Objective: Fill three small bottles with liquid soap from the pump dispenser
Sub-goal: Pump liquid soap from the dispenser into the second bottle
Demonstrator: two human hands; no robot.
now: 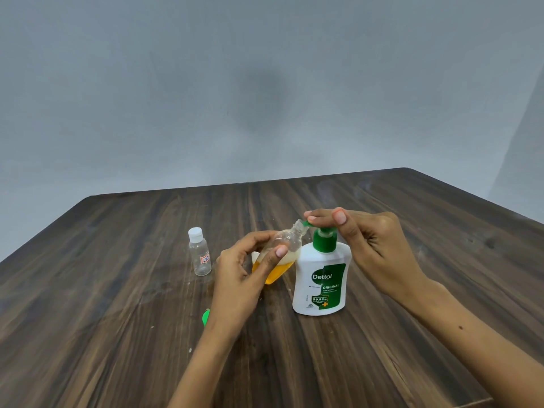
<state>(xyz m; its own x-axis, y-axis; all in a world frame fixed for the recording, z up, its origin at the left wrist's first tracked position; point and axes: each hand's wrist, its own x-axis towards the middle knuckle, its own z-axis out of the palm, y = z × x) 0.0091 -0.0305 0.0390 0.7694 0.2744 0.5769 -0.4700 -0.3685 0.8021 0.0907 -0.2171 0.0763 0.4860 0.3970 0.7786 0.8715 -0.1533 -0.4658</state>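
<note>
A white Dettol pump dispenser [321, 278] with a green pump head [323, 240] stands upright mid-table. My right hand [374, 245] lies over the pump head, with straight fingers pressing on top of it. My left hand [238, 278] grips a small clear bottle [290, 241], tilted, with its open mouth against the green nozzle. Orange soap fills the lower part of this bottle, with foam above it. A second small clear bottle [200, 254], white-capped and looking empty, stands upright to the left.
A small green cap [206, 316] lies on the dark wooden table [117, 290] beside my left wrist. Something small and white [255, 255] peeks out behind my left hand; what it is cannot be told. A grey wall rises behind the table's far edge.
</note>
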